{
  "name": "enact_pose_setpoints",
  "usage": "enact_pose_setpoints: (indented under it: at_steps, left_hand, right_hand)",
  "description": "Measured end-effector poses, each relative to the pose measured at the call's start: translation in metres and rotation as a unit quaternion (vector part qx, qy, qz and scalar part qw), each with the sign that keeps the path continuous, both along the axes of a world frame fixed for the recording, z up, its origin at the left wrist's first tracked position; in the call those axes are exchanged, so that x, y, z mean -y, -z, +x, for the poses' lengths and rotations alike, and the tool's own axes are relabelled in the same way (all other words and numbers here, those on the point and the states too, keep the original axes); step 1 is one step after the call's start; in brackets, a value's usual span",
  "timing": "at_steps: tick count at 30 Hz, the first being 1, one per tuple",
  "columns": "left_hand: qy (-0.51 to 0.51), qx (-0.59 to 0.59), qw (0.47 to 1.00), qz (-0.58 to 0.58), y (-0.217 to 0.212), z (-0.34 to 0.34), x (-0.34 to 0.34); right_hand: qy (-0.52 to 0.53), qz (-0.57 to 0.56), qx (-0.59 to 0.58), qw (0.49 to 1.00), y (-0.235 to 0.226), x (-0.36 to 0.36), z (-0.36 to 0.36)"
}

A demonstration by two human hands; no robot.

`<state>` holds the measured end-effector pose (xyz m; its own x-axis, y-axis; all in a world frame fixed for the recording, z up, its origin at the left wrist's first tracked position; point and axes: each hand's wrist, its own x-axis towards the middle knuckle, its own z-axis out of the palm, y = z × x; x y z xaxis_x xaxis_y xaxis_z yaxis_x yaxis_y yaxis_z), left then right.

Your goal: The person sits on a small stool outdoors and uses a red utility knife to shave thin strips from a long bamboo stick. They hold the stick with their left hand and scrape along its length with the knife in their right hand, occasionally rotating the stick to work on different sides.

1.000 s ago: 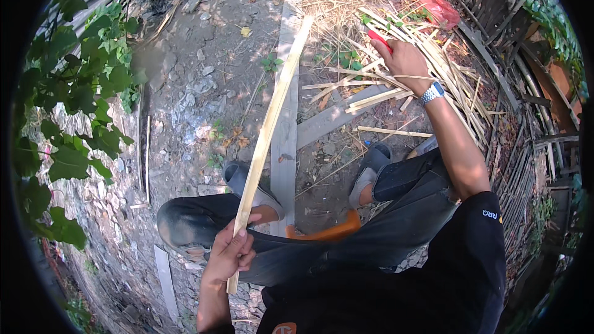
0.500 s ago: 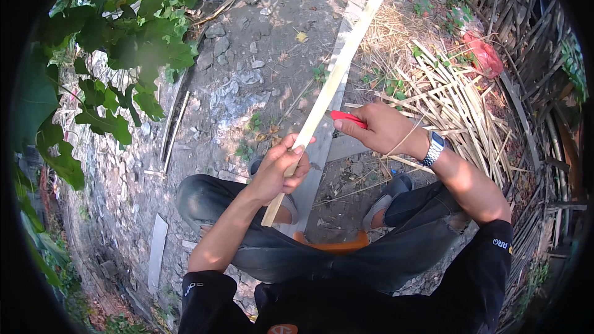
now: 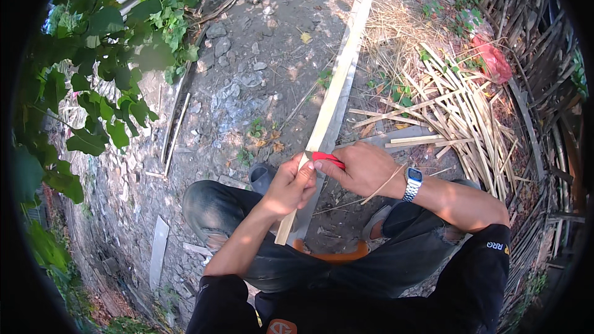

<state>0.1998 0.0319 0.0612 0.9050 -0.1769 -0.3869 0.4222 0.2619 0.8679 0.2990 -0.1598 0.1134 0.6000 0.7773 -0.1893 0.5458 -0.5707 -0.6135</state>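
My left hand (image 3: 289, 187) is closed round the lower part of a long pale bamboo strip (image 3: 339, 83), whose short end sticks out below the fist toward my lap. The strip slants away from me and up to the right. In my right hand (image 3: 366, 169) is a red-handled knife (image 3: 328, 161), gripped with the thumb along the handle. Its small blade meets the strip just above my left thumb. The two hands are close together, nearly touching, and the blade is mostly hidden.
A loose pile of thin bamboo strips (image 3: 464, 114) lies at the right, near a red plastic bag (image 3: 492, 60). Under the strip a grey board (image 3: 344, 111) lies on the dirt. An orange low seat (image 3: 331, 256) shows between my legs. Leafy branches (image 3: 102, 105) hang at the left.
My right hand has brought the knife down and left to the strip beside my left hand. The strip's far end has come lower and more of it now lies in view.
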Motion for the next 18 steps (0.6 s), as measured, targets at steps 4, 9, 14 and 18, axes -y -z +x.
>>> enact_pose_setpoints:
  at_steps: [4, 9, 14, 18]
  left_hand:
    - [0.016, 0.003, 0.999, 0.04, -0.001, 0.001, 0.0]
    - [0.045, -0.017, 0.999, 0.02, -0.001, -0.001, 0.0]
    - [0.053, -0.032, 0.998, -0.007, -0.005, -0.001, 0.001]
    - [0.049, -0.042, 0.998, -0.003, -0.004, -0.002, 0.004]
  right_hand:
    - [-0.007, -0.026, -0.033, 0.999, 0.009, -0.003, 0.004]
    - [-0.013, -0.05, -0.049, 0.997, 0.016, 0.001, 0.0]
    - [-0.007, -0.014, -0.056, 0.998, 0.015, 0.005, -0.004]
    - [-0.005, -0.015, -0.068, 0.998, 0.016, 0.008, -0.004]
